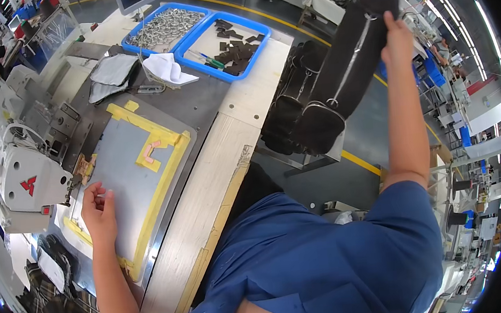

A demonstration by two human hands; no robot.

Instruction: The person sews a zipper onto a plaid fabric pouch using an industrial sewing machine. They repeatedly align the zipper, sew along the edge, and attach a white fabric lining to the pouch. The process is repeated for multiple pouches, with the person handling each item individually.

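Note:
My right hand [397, 43], raised at arm's length on the right, grips the edge of a long black fabric bag [344, 63]. A silvery strip like a zip runs along the bag, with a metal ring near its lower end. My left hand [99, 213] hangs over a metal plate [120, 169] edged in yellow tape; its fingers are loosely bent, the thumb stands apart, and nothing shows in it. Close by that hand is the head of a white sewing machine [32, 177]. Pinkish pieces [151, 153] lie on the plate's taped patch.
Two blue-rimmed trays stand at the table's far end: one with metal rings [165, 27], one with dark tabs [238, 55] and a green-handled tool. A white cloth [167, 69] and grey pieces [113, 73] lie before them. More black bags [285, 114] are piled beside the table.

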